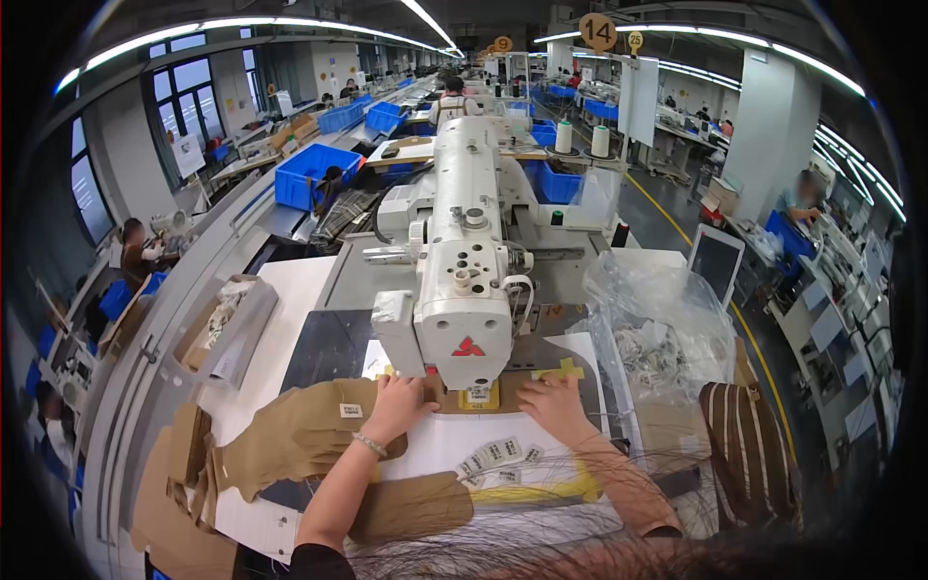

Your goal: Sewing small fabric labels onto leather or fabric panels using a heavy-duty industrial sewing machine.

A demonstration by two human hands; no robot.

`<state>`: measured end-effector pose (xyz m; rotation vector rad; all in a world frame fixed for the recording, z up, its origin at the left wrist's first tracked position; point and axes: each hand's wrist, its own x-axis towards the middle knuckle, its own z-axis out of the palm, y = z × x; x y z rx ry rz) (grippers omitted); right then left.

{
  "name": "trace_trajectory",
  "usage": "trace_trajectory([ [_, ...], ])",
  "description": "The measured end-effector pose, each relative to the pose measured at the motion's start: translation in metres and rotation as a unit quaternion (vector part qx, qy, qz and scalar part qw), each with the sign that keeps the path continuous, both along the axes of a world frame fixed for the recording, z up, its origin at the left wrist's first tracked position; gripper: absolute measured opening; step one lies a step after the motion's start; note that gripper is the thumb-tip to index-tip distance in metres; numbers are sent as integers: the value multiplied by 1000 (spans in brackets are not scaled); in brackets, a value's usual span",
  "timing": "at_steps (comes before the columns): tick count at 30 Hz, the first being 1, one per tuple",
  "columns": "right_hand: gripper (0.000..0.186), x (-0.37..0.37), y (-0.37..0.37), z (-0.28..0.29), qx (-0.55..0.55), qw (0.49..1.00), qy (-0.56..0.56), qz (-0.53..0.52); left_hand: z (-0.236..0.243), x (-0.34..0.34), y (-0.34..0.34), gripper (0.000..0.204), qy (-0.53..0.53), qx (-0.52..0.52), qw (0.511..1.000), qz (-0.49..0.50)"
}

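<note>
A large white sewing machine (459,280) stands straight ahead, its head over a small label in a yellow frame (478,397). Brown fabric lies beneath that frame. To its left, my left hand (396,406) presses on the cloth with fingers stretched. My right hand (558,404) lies on the other side, fingers extended near yellow tape (561,370). Several loose white labels (501,452) are spread on the white sheet between my forearms. A brown fabric piece (304,425) bearing a sewn-on label rests to the left. Another brown piece (414,507) sits under my left forearm.
A grey tray (253,333) with pale scraps is at the left. On the right are a clear plastic bag (657,333), a striped brown cloth (749,449) and a tablet-like screen (716,264). Behind the machine stand blue bins (311,177) and thread cones (599,142). Other people work farther off.
</note>
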<state>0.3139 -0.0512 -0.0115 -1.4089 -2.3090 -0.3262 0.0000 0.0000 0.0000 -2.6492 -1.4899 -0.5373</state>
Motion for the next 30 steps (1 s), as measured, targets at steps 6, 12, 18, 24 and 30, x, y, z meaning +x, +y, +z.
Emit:
trace_trajectory([
  [6,21,7,-10,5,-77,996,-47,-17,-13,22,-19,28,-24,-79,996,-31],
  [12,21,12,-6,9,-105,993,-43,-19,-8,19,-19,19,-126,12,992,20],
  [18,12,1,-3,7,-79,997,-10,7,3,25,-17,20,-67,-87,994,19],
  [24,5,-2,6,-4,19,999,3,28,-9,29,-13,14,-320,-177,930,33],
  [30,1,-6,3,15,-33,998,42,21,-14,31,-8,12,-493,-300,816,-21],
])
